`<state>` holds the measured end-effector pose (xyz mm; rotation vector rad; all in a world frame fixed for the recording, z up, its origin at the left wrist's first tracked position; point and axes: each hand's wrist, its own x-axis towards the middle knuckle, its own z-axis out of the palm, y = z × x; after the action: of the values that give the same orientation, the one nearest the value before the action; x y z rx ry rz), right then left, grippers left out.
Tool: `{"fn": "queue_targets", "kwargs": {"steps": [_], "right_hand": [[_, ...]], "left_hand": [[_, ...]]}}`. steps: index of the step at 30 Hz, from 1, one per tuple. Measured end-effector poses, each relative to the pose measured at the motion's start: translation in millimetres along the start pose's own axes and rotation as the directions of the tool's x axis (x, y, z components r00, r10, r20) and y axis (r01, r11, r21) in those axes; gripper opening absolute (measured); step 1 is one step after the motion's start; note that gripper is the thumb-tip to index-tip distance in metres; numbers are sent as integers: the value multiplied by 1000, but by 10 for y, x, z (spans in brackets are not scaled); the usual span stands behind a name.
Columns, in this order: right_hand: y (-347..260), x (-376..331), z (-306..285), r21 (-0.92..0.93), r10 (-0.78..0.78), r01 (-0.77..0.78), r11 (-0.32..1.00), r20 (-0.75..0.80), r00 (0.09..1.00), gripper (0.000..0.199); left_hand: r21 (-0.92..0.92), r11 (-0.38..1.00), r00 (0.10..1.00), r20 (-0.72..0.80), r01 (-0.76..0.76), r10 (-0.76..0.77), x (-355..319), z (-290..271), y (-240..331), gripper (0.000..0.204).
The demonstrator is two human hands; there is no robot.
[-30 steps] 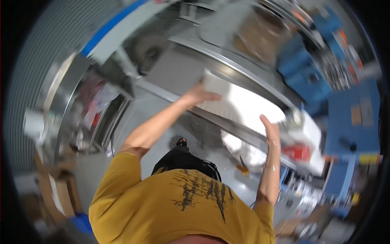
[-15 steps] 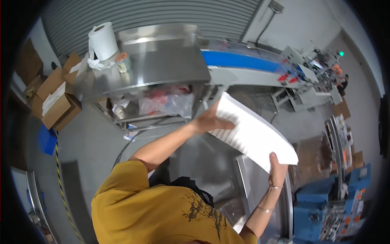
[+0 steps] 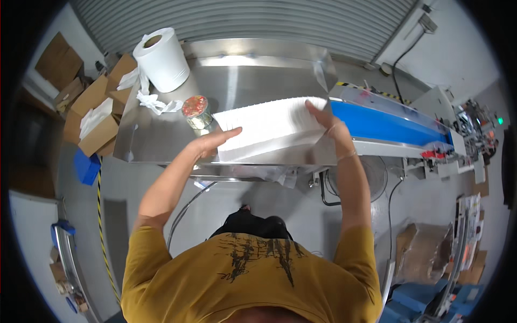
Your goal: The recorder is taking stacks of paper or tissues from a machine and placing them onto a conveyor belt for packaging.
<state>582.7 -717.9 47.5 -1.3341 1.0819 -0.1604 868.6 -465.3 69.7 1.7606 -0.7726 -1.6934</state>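
A long stack of thin white sheets [image 3: 272, 128] spans the space between my two hands, over the front part of a stainless steel table [image 3: 253, 78]. My left hand [image 3: 211, 143] grips its left end, thumb on top and fingers mostly hidden beneath. At the other end my right hand [image 3: 325, 117] clasps the stack, its thumb across the upper face. Whether the stack touches the steel cannot be told. Just beyond my left hand stands a round jar [image 3: 197, 112] with a red patterned top.
A big white paper roll [image 3: 166, 62] with torn, crumpled ends stands at the table's back left. To the right runs a blue conveyor belt [image 3: 382, 125] leading to a machine [image 3: 476, 134]. Open cardboard boxes [image 3: 97, 118] are at the left. A black cable crosses the floor below.
The stack has swung left and over the steel table, from a tilted position above the floor. Both hands have kept their hold. My view and body have turned toward the table.
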Motion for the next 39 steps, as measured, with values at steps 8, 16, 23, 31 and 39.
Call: {"fn": "queue_targets", "kwargs": {"steps": [8,16,23,31,39], "right_hand": [[-1226,947,472,-788,-376,405,464,240,895,94],[-1526,864,1410,-667,-318,744,34,698,641,104],[-1547,466,1810,-369,-113,923,-107,927,358,88],[-1519,498,1791,-196,-359,939,-284,929,85,69],[-951,180,-549,-767,-597,639,-59,540,594,53]], "left_hand": [[-184,981,988,-133,55,-80,-456,611,-162,97],[-909,417,990,-47,12,-131,-270,2232,126,63],[-954,-201,972,-233,-222,32,37,2968,292,43],[-900,-388,952,-271,-199,140,346,3344,511,38],[-916,-324,920,-318,-236,229,545,3226,454,16]]}}
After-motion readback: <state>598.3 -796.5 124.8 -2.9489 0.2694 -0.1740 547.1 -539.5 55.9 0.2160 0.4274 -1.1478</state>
